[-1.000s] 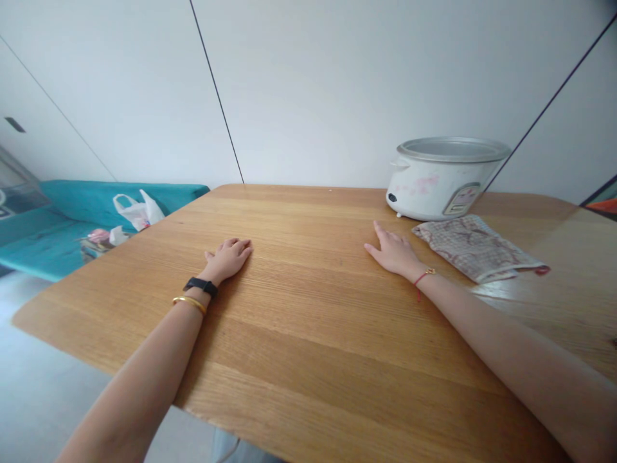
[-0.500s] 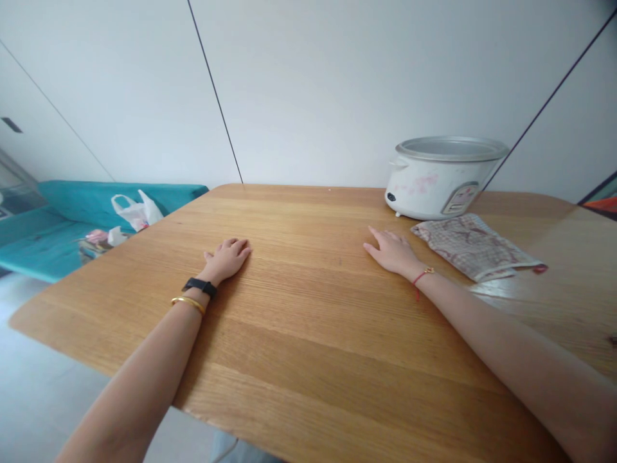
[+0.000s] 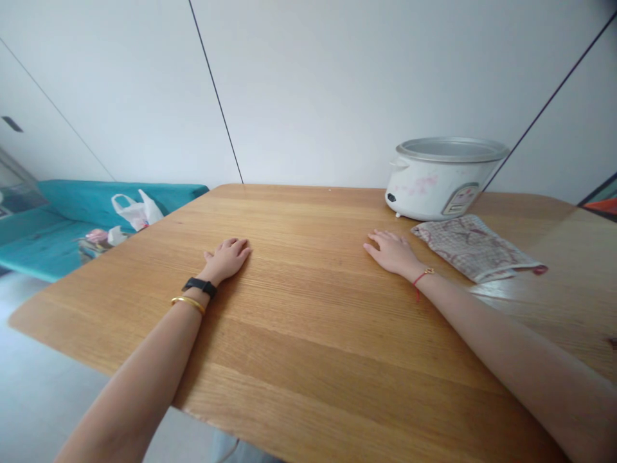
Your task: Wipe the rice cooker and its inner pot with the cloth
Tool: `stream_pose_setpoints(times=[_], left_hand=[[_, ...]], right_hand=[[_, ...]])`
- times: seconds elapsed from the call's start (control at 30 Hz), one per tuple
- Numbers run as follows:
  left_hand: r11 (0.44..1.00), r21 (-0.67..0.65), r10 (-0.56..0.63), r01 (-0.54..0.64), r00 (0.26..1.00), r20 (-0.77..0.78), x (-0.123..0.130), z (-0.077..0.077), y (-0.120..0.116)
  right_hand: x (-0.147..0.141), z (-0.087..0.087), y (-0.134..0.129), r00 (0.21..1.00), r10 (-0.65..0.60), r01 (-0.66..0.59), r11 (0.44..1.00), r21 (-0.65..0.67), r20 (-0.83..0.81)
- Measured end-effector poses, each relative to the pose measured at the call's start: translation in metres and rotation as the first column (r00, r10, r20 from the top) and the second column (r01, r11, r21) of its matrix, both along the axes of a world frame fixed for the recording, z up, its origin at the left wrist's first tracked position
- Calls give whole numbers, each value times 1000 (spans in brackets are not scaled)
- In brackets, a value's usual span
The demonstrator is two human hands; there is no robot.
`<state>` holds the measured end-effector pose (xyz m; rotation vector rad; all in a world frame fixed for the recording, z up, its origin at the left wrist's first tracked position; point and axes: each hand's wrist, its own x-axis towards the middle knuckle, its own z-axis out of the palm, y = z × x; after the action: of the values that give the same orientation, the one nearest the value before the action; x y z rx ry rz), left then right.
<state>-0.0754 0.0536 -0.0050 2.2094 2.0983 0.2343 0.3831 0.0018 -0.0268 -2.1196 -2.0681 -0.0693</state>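
Observation:
My left hand (image 3: 227, 259) lies palm down on the wooden table (image 3: 289, 308), fingers loosely spread and holding nothing. A black band and a gold bangle circle that wrist. Farther right, my right hand (image 3: 393, 251) also rests palm down on the wood, open and without anything in it; a red string bracelet is on its wrist. Closest to it is a brown-and-white checked cloth (image 3: 470, 247), lying flat and apart from the fingers. Just behind the cloth stands a white rice cooker (image 3: 419, 186) with a pink flower print. It has no lid on, and its inside bottom is hidden.
A teal sofa (image 3: 53, 225) stands beyond the table's left edge, with a white plastic bag (image 3: 142, 211) and some small items on it. White wall panels (image 3: 313, 90) rise behind the table. Something orange (image 3: 602, 206) shows at the far right.
The fingers of my right hand have lowered a little, the raised index finger now settled by the others. My left hand, the cooker and the cloth look the same.

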Motion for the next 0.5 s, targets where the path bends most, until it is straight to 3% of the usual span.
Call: stream_pose_setpoints(times=[0.23,0.3,0.4,0.43,0.5], left_hand=[[1000,-10,3,-3,1000,6,2,1,-2],[1000,-13,9,-8,1000,14,3,2,-3],[1000,-8,11,-11,1000,20,3,1,-3],[1000,-5,10,-10,1000,19,3,1,-3],[1000,-2,10,-10,1000,13,3,1,-3]], right_hand=[[-6,4,-4,998,8,-10,1000,25,64],[1,21,-2,980,96,-117,986,116,173],[27,64,7,888,256,-356,909,218,381],[40,80,12,898,169,-304,906,296,406],[66,110,25,933,-184,-13,842,539,309]])
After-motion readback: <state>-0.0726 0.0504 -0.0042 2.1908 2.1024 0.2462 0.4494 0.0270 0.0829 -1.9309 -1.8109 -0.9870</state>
